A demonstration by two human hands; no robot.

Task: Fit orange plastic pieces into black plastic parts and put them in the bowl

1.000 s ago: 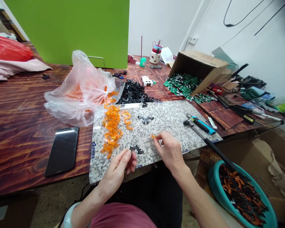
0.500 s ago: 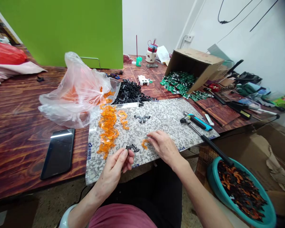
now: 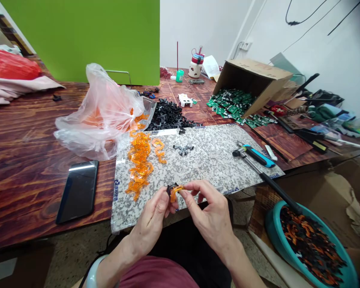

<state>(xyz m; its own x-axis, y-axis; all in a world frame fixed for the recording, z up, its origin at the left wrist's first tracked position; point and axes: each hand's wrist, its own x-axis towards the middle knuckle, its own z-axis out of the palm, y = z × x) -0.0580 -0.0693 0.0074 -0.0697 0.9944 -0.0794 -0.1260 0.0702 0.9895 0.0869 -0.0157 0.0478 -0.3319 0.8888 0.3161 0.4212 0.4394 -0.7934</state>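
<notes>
My left hand (image 3: 156,208) pinches a black curved plastic piece (image 3: 169,188) above the front edge of the speckled board (image 3: 210,160). Fingers of my right hand (image 3: 208,204) grip an orange translucent piece (image 3: 174,193), which is held against the black one. Behind them on the board lie black pieces (image 3: 183,149). To the left are a short row of orange pieces (image 3: 159,151) and a longer pile of orange pieces (image 3: 140,160). A heap of black pieces (image 3: 168,115) sits past the board's back edge.
A plastic bag (image 3: 99,120) and a phone (image 3: 77,192) lie left. At right are a hammer (image 3: 273,188), a blue-handled tool (image 3: 259,156) and a teal basin (image 3: 274,236) of black and orange pieces. Behind stands a tilted cardboard box (image 3: 258,70) with green boards.
My right hand has picked the orange piece up off the board and brought it left to the black piece in my left hand. The view has shifted slightly.
</notes>
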